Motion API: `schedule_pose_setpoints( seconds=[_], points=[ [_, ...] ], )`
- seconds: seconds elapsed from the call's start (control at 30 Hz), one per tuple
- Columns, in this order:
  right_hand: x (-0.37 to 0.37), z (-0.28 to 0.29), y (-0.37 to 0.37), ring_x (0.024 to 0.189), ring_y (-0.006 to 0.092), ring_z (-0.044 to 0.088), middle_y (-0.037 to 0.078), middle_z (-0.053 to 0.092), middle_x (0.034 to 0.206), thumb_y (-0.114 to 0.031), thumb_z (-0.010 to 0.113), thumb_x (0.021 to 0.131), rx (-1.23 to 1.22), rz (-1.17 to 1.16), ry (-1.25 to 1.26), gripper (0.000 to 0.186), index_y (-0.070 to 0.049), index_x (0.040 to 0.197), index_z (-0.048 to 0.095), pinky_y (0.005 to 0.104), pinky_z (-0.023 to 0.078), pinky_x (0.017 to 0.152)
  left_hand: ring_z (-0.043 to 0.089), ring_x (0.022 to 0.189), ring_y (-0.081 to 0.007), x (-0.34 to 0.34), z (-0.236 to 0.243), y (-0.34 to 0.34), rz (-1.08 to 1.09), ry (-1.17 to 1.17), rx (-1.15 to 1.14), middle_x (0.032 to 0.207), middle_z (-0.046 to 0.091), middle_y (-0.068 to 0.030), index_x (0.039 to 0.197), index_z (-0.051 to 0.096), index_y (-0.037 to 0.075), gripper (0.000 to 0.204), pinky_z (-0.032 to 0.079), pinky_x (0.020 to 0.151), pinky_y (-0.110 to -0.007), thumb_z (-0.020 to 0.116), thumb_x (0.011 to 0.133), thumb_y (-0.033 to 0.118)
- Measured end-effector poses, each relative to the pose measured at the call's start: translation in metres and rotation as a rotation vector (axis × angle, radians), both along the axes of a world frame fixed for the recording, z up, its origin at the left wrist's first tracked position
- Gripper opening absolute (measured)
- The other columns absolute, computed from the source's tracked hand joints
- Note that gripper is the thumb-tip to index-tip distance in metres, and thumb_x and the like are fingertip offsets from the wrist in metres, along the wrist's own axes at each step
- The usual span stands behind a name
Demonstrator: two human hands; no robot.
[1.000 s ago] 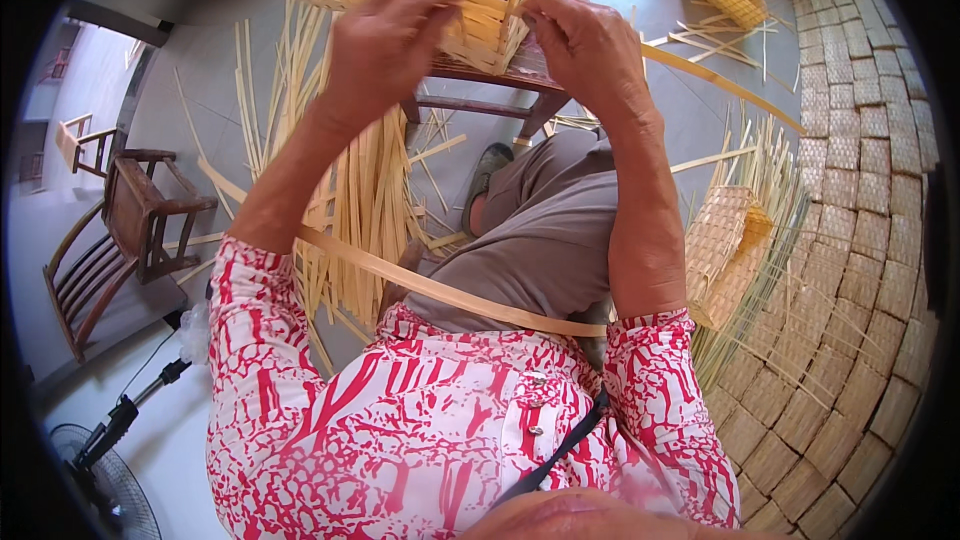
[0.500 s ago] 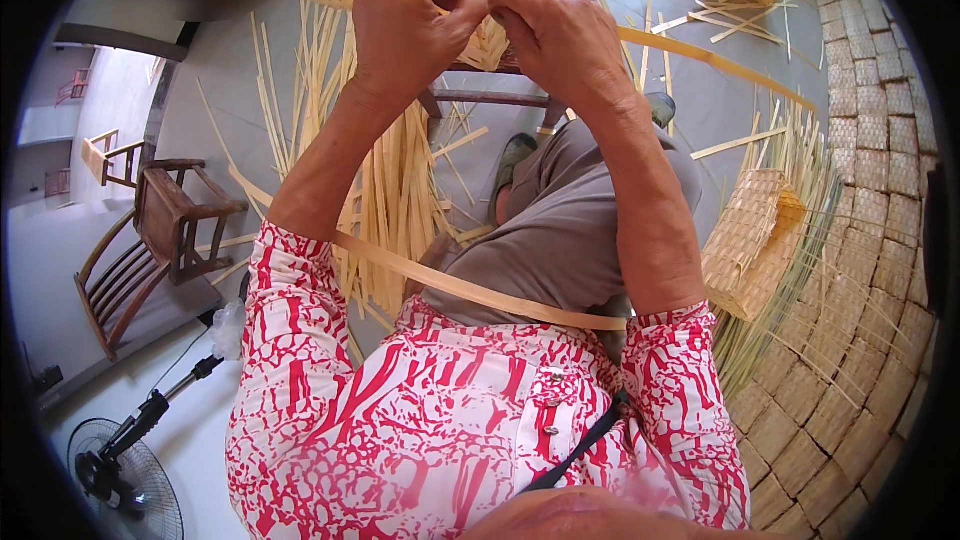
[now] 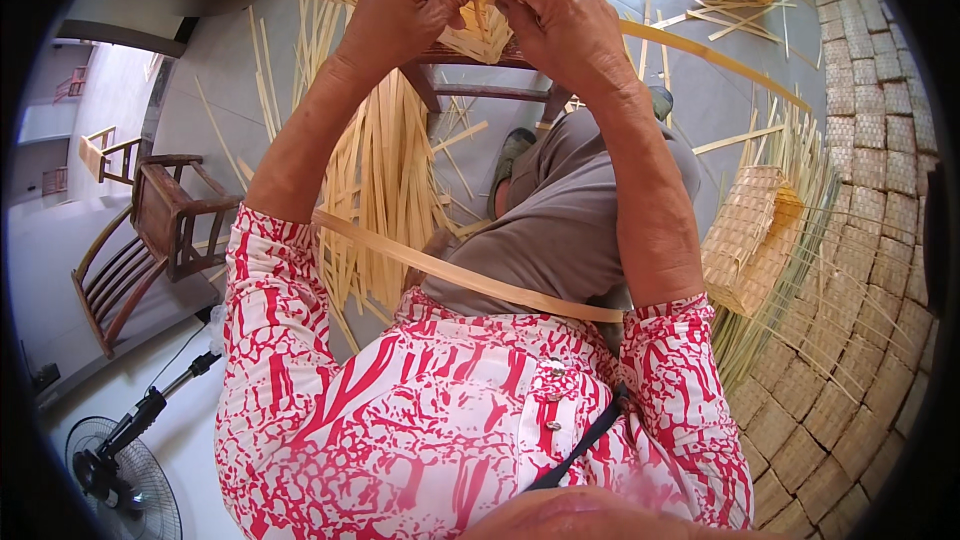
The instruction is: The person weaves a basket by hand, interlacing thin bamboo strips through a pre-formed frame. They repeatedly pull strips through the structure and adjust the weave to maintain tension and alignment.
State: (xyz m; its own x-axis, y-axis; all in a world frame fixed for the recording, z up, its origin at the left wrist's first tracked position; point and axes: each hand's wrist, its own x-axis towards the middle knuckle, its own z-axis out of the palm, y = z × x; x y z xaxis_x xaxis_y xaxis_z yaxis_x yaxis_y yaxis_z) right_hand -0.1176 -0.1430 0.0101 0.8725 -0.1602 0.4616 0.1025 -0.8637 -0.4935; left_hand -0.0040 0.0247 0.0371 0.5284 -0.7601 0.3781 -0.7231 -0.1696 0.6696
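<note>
Head cam: bskt just beyond L hand, R hand, both pinching, obj unclear.

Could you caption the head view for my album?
Left hand and right hand work at a woven basket, pale strips lying below.

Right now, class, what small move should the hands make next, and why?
Perhaps press the woven basket snug at its near corner: the left hand and right hand have fingertips close together there, and a long strip juts past them.
</note>
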Motion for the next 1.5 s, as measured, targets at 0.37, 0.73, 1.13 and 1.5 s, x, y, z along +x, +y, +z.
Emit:
schedule_pose_setpoints(
  seconds=[0.37, 0.73, 1.13, 1.5],
  points=[
    [0.0, 0.001, -0.002, 0.074, 0.0309, 0.07, 0.008, 0.072, 0.082, -0.026, 0.064, 0.093, -0.16, 0.031, -0.06, 0.013, -0.016, 0.096, 0.071, 0.0463, 0.053, 0.067, 0.067, 0.066, -0.0089, 0.003, -0.01, 0.007, -0.077, -0.043, 0.058, 0.073, 0.067, -0.0045, 0.109, 0.066, 0.0, 0.014, 0.053, 0.061, -0.024, 0.066, 0.096, 0.006],
    [-0.005, 0.022, 0.001, 0.073, 0.0353, 0.066, 0.014, 0.066, 0.074, -0.014, 0.066, 0.085, -0.21, 0.171, -0.157, 0.009, -0.007, 0.082, 0.062, 0.0467, 0.049, 0.066, 0.069, 0.089, -0.03, 0.0, -0.004, 0.005, -0.175, -0.16, -0.005, 0.097, 0.069, -0.0167, 0.105, 0.066, 0.002, 0.015, 0.054, 0.077, -0.038, 0.064, 0.091, 0.007],
    [-0.011, 0.012, 0.003, 0.07, 0.0344, 0.067, 0.015, 0.066, 0.073, -0.025, 0.069, 0.091, 0.005, 0.221, 0.016, 0.017, -0.009, 0.084, 0.067, 0.0437, 0.051, 0.062, 0.071, 0.071, -0.013, 0.008, -0.016, 0.043, -0.276, -0.184, 0.126, 0.08, 0.07, -0.006, 0.108, 0.067, 0.001, 0.014, 0.055, 0.064, -0.025, 0.067, 0.095, 0.006],
    [0.003, 0.026, -0.008, 0.061, 0.034, 0.064, 0.015, 0.062, 0.067, -0.021, 0.072, 0.089, 0.031, 0.481, 0.001, 0.02, -0.005, 0.079, 0.064, 0.0397, 0.049, 0.055, 0.072, 0.068, -0.0199, -0.007, -0.001, 0.042, -0.314, 0.076, 0.055, 0.088, 0.065, -0.0091, 0.102, 0.057, 0.003, 0.009, 0.054, 0.059, -0.03, 0.062, 0.097, 0.009]
  ],
)
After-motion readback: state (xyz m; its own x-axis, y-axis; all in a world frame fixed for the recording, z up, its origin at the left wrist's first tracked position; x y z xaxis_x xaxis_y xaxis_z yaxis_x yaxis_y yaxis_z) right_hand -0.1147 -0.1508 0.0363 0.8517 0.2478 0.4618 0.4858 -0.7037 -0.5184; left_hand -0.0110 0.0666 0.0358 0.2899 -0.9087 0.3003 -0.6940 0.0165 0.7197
